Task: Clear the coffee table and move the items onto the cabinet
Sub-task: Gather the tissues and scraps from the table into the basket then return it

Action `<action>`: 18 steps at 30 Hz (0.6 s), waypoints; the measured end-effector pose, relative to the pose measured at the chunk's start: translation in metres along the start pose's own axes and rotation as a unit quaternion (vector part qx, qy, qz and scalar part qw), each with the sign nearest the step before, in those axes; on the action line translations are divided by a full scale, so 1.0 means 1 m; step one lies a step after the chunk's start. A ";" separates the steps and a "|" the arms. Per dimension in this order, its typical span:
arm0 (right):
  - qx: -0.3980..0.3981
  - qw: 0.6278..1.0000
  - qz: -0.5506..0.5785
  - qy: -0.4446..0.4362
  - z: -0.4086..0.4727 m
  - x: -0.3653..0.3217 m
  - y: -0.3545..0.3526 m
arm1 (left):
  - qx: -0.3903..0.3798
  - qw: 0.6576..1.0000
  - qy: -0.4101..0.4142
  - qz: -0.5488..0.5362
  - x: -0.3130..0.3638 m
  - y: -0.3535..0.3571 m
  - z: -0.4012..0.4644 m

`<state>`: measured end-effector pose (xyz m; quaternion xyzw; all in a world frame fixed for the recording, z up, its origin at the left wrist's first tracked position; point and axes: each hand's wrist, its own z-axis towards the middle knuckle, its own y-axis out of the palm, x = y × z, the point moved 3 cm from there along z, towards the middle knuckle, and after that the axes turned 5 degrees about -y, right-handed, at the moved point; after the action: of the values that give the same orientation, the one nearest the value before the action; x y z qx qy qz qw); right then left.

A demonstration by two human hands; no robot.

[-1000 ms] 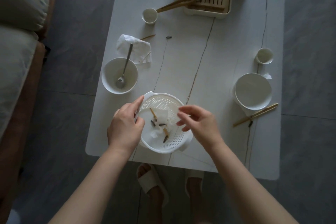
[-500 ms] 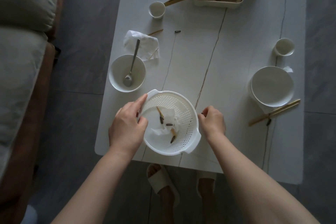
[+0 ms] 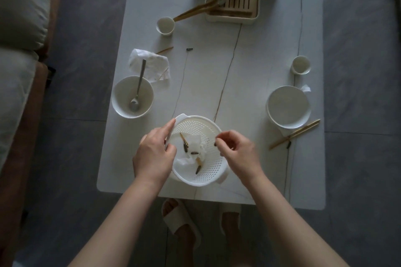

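The clearing looks barely begun, judged from how much sits on the tabletop point(image 3: 271, 54); no cabinet is in view, so nothing can be said to have reached it. Going from the largest thing down: a slatted tea tray point(image 3: 236, 0) with small cups stands at the far edge, a pair of chopsticks point(image 3: 195, 11) leaning off its left side; a white colander point(image 3: 204, 171) sits at the near edge, holding crumpled tissue, dark seed shells and thin sticks, which suggests the scraps are being gathered first; a plate point(image 3: 288, 106) lies by the right edge with another pair of chopsticks point(image 3: 295, 134) just nearer; a bowl point(image 3: 123, 102) with a spoon point(image 3: 138, 86) in it stands by the left edge, a used napkin point(image 3: 149, 67) touching its far side; one cup point(image 3: 165, 26) stands left of the tray and another cup point(image 3: 301, 64) by the right edge; a stray seed shell point(image 3: 189, 49) and a thin stick point(image 3: 165, 50) lie loose near the middle.

The left hand point(image 3: 152, 154) grips the colander's left rim, fingers curled over it; the right hand point(image 3: 236, 149) hovers over the right rim, fingertips pinching a small dark scrap, likely another shell.

No brand, label or writing can be read anywhere.
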<state>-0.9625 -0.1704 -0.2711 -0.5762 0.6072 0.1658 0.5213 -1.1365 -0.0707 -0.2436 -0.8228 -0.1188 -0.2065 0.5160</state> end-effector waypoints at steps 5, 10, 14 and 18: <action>0.057 0.997 0.015 0.039 -0.014 0.025 -0.054 | -0.024 1.000 0.009 -0.006 0.037 0.023 -0.014; 0.135 0.978 0.005 0.158 -0.021 0.088 -0.113 | -0.043 0.999 0.026 0.000 0.070 0.043 -0.021; 0.165 0.951 0.023 0.259 -0.015 0.134 -0.135 | -0.049 0.997 0.049 0.022 0.093 0.056 -0.022; 0.162 0.936 0.008 0.312 0.002 0.163 -0.139 | -0.056 0.996 0.062 0.035 0.106 0.066 -0.016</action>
<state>-0.8067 -0.2939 -0.3505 -0.5019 0.7626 -0.1181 0.3907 -1.0188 -0.1159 -0.2412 -0.8398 -0.0461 -0.2447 0.4824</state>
